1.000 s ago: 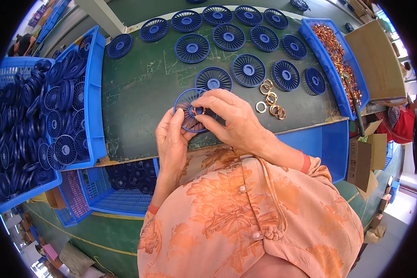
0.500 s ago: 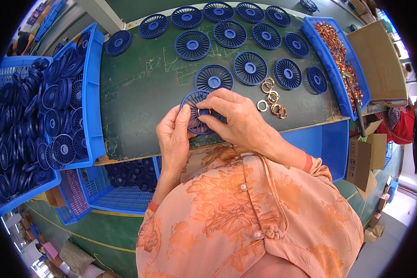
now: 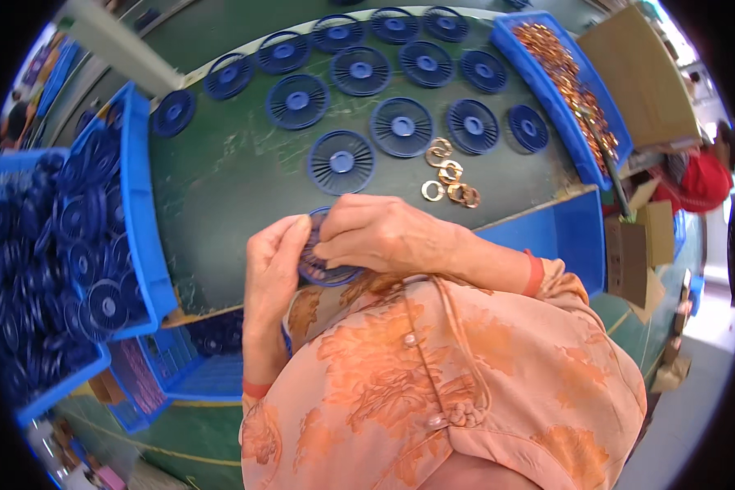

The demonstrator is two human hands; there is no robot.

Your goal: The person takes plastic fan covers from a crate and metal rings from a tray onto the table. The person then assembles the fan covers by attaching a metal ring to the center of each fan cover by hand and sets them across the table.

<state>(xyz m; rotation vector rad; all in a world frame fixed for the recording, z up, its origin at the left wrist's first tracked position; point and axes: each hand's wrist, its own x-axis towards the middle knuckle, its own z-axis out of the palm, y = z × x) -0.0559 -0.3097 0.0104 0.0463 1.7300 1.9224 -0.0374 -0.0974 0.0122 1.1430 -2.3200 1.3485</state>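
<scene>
My left hand point(image 3: 271, 273) grips a dark blue slotted plastic disc point(image 3: 335, 276) by its left edge, thumb on top, close to my body at the table's front edge. My right hand point(image 3: 392, 237) is closed over the disc's middle, fingers bent down into it. Whatever those fingers hold is hidden beneath them. Just beyond my hands lies another blue disc point(image 3: 341, 163) with spokes and a round hub. Several loose copper rings point(image 3: 451, 171) form a small group to its right.
Several more blue discs point(image 3: 297, 101) are spread in rows across the green table point(image 3: 212, 188). At the left, a blue crate point(image 3: 144, 220) is heaped with discs. A blue bin point(image 3: 539, 106) of copper pieces stands far right, beside a cardboard box point(image 3: 641, 82). Below the right edge is a blue tray point(image 3: 547, 233).
The view has shifted, and both hands have drawn the disc nearer my body. My right fingers have folded further over it, covering the copper ring that showed at its centre before.
</scene>
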